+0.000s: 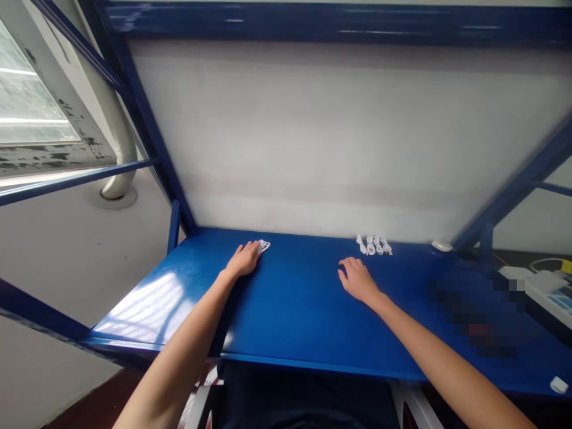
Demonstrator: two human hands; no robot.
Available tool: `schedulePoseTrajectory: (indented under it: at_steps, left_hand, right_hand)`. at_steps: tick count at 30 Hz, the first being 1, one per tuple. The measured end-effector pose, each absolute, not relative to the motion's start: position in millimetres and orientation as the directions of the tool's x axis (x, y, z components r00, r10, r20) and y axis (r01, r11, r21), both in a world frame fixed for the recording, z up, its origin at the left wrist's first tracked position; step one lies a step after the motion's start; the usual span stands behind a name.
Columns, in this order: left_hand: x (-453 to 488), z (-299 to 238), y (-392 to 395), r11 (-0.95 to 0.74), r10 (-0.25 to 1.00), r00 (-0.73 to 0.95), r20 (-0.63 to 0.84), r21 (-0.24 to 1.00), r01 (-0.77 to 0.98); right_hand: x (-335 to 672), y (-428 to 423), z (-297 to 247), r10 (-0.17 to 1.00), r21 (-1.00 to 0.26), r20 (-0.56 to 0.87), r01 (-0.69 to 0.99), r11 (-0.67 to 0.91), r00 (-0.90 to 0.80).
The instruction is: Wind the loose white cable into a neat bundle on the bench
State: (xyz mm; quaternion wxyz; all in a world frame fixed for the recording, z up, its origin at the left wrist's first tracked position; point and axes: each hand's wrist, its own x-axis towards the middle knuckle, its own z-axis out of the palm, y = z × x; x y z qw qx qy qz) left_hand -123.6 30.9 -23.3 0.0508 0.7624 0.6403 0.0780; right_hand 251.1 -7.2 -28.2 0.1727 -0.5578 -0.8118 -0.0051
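L hand [243, 259] is nr. the back edge of the tabletop [290, 304], left of its middle, fingers at a white cable bundle [265, 245]; can't tell if they're clamped on it or just resting, as the hand hides part of it. At least 1 bundle there. R hand [357, 279] is palm-down over the tabletop, right of the middle, fingers slightly apart & loosely bent. Just beyond it, by the back edge, 4 more white cable bundles [374, 245] lie side by side in a row.

Farther right, nr. the back right corner: 1 rounded white thing [442, 245], too small to ID. Nr. the front right corner: 1 small white block [558, 385]. At the right edge: 1 white power strip [545, 286] w/ 1 yellow plug [566, 266]; a pixelated patch hides some of the tabletop beside it.

Surface: glossy blue, w/ bright sunlight [147, 304] at the left end. Room: 1 white panel [322, 137] behind the back edge, blue metal frame [339, 24] around it; to the left, 1 window [36, 95], 1 pale pipe [120, 131] bending into a light wall [67, 244]. Below the front edge, 2 grey armrests [203, 408].
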Motion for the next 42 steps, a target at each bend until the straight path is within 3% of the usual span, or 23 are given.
schedulePoseTrajectory:
  at_steps: [7, 13, 22, 28, 33, 42]
  left_hand:
    - [11, -19, 11, -0.592, 0.787, 0.618, -0.009, 0.273, 0.758]
    - [23, -21, 1, -0.590, 0.783, 0.622, 0.010, 0.332, 0.737]
    - [17, -16, -6, -0.595, 0.767, 0.641, 0.001, 0.375, 0.711]
    - [18, -11, -8, -0.607, 0.778, 0.621, 0.096, 0.369, 0.704]
    - [19, -5, -8, -0.617, 0.784, 0.591, 0.190, 0.339, 0.710]
    - [23, -2, -10, -0.607, 0.793, 0.584, 0.174, 0.306, 0.734]
  right_hand:
    - [213, 4, -23, 0.889, -0.217, 0.309, 0.885, 0.413, -0.339]
    - [230, 5, -21, 0.808, -0.392, 0.299, 0.706, 0.589, -0.508]
    - [229, -1, -18, 0.800, -0.458, 0.302, 0.656, 0.599, -0.519]
    - [229, -4, -13, 0.780, -0.395, 0.263, 0.674, 0.624, -0.567]
    - [221, -10, -9, 0.786, -0.226, 0.216, 0.754, 0.617, -0.579]
    - [219, -16, -12, 0.772, -0.128, 0.230, 0.768, 0.627, -0.592]
